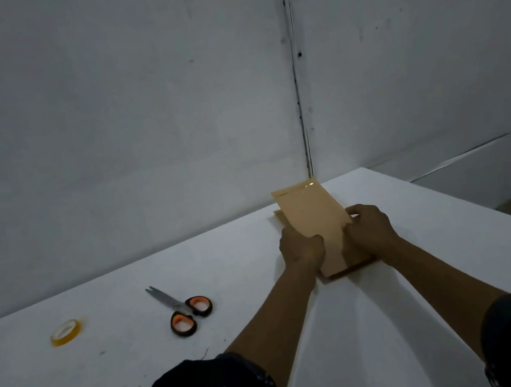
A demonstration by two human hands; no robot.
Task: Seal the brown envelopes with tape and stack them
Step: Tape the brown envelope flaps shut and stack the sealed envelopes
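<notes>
Both hands on top envelope, far-right part of table. Left hand grips its left edge, fingers curled on it; right hand pinches right edge, thumb on top. Envelope sits skewed over stack underneath, lower sheets poke out at far-left corner and near edge. Glossy strip at far end looks like tape on the flap, so prob. sealed, stacking step now.

Risks:
- stack near table's right edge; hard push while squaring could slide the pile toward it
- uneven pull L vs R = top one stays crooked
- paper on smooth top slips easily, lower ones may shift w/ it

Tape roll and scissors well apart to the left, scissors slightly open.

Surface: white, matte, scuffs/specks near front-left. Room: bare grey walls, vertical seam at corner, dim light.
</notes>
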